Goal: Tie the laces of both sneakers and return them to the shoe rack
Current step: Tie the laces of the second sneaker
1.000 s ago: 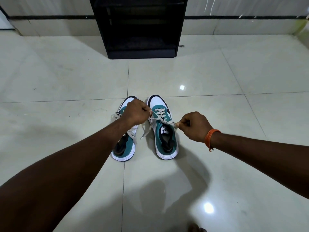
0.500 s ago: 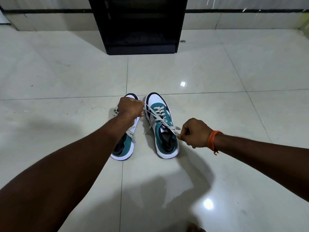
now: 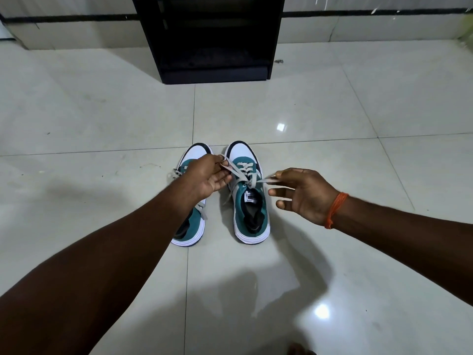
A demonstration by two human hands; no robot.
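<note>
Two teal, white and black sneakers stand side by side on the tiled floor, toes pointing away from me. My left hand (image 3: 208,176) hovers over the left sneaker (image 3: 190,226) and pinches one grey lace end of the right sneaker (image 3: 249,201). My right hand (image 3: 304,194), with an orange thread on its wrist, pinches the other lace end (image 3: 267,180) between thumb and forefinger, its other fingers spread. The two ends cross over the right sneaker's tongue. The left sneaker's laces lie loose beside it.
A black shoe rack (image 3: 210,39) stands against the far wall, straight beyond the sneakers, its lower shelf dark. Glossy pale floor tiles (image 3: 332,111) surround the shoes. A toe of my foot (image 3: 299,351) shows at the bottom edge.
Both hands were fists pulling the lace ends apart; now they have turned palm-side in, fingers loosened, and the right hand has risen closer to the sneaker.
</note>
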